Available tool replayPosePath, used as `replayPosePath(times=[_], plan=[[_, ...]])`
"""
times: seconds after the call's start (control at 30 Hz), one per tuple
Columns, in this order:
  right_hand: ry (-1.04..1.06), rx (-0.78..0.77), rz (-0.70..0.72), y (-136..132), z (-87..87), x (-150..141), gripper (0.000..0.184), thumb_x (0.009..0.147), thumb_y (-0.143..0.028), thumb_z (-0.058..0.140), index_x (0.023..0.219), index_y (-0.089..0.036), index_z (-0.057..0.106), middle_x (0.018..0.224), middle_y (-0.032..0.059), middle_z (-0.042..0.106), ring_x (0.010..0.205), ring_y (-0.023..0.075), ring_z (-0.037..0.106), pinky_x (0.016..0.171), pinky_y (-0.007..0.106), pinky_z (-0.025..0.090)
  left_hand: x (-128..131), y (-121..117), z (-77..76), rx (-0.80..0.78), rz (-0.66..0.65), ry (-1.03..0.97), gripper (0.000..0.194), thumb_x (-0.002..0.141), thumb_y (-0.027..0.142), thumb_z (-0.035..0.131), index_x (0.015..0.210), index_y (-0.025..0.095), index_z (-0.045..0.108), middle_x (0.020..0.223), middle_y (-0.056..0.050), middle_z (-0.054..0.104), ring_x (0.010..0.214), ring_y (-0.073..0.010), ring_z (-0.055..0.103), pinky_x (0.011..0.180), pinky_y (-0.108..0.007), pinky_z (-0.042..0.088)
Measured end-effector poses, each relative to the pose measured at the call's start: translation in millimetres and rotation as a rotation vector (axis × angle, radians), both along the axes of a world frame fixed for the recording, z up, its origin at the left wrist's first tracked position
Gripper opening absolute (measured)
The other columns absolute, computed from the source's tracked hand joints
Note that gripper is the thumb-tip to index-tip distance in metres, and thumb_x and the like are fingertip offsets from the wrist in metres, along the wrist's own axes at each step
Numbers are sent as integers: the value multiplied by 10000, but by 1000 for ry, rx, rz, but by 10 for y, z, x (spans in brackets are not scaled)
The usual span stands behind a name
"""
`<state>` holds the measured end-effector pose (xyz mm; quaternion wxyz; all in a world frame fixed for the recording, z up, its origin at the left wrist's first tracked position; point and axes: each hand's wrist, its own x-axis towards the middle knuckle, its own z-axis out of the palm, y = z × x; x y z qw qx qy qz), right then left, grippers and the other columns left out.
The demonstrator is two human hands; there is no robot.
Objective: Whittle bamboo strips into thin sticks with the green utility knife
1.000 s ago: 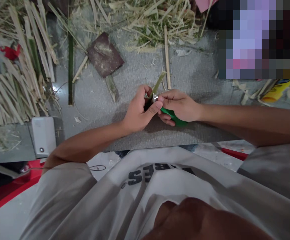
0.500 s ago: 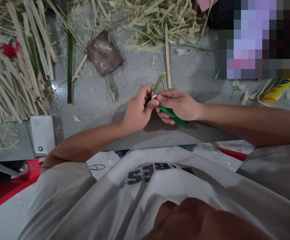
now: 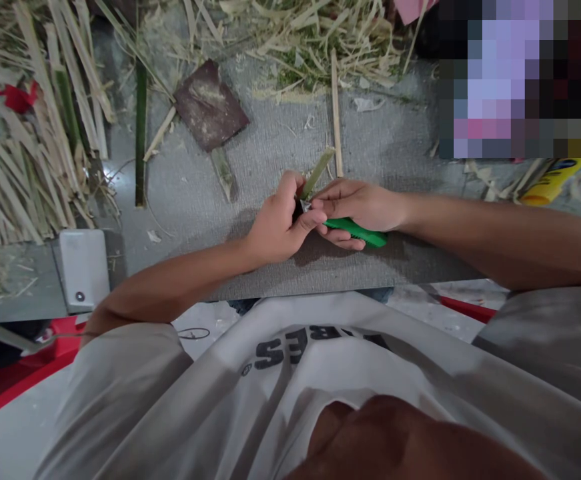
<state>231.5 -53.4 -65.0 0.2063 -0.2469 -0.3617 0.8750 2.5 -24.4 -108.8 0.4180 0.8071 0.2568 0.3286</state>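
Note:
My right hand (image 3: pixel 357 208) is closed round the green handle of a utility knife (image 3: pixel 363 233), whose metal tip points left to my other hand. Closed near that tip, my left hand (image 3: pixel 283 223) grips a short bamboo strip (image 3: pixel 319 172) that slants up and to the right between the two hands. My left thumb lies against the front of the knife. The strip's lower end and most of the blade are hidden by my fingers. Both hands are just above the grey table (image 3: pixel 270 277), close to its near edge.
Bamboo sticks (image 3: pixel 25 180) lie piled at left, near a white phone (image 3: pixel 85 267). A brown square piece (image 3: pixel 211 105) and a single stick (image 3: pixel 337 113) lie beyond my hands. Shavings (image 3: pixel 320 47) heap up at the back. At right is a yellow tube (image 3: pixel 553 183).
The knife has shifted slightly right and down, and more of its green handle shows. The right hand's fingers have moved a little with it. The bamboo strip stays between the hands.

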Motion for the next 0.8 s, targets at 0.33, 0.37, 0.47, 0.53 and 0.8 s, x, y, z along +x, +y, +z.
replayPosePath(times=[0.33, 0.37, 0.47, 0.53, 0.8], plan=[[-20, 131, -117, -89, -37, -58, 565, 1108, -677, 757, 909, -175, 590, 617, -64, 505, 419, 94, 528, 366, 200, 417, -5, -7, -31, 4, 19, 53, 697, 1059, 932, 385, 1244, 264, 454, 968, -4, 635, 708, -160, 608, 655, -347, 429], [-30, 135, -123, -94, -34, -61, 569, 1109, -682, 751, 903, -176, 590, 617, -61, 499, 422, 93, 524, 371, 205, 422, -6, -10, -22, -2, 20, 55, 691, 1060, 928, 388, 1243, 265, 457, 957, -1, 633, 704, -161, 608, 663, -348, 433], [-39, 155, -141, -113, -21, -79, 566, 1119, -678, 736, 893, -181, 586, 622, -51, 490, 430, 95, 514, 381, 220, 431, -8, -23, 16, -23, 32, 64, 680, 1060, 924, 392, 1217, 266, 461, 912, 7, 632, 690, -166, 611, 670, -354, 435], [-30, 169, -172, -129, -16, -97, 557, 1123, -667, 738, 895, -185, 577, 625, -51, 490, 434, 96, 510, 383, 223, 432, -5, -29, 44, -30, 40, 72, 657, 1070, 912, 408, 1183, 267, 461, 864, 15, 626, 673, -169, 610, 641, -353, 420], [-25, 204, -244, -166, -59, -114, 569, 1132, -680, 717, 915, -172, 579, 655, -47, 546, 452, 94, 553, 412, 212, 492, -1, 9, 37, -29, 11, 16, 578, 1088, 859, 487, 1084, 282, 451, 749, 42, 604, 562, -151, 544, 518, -345, 372]])
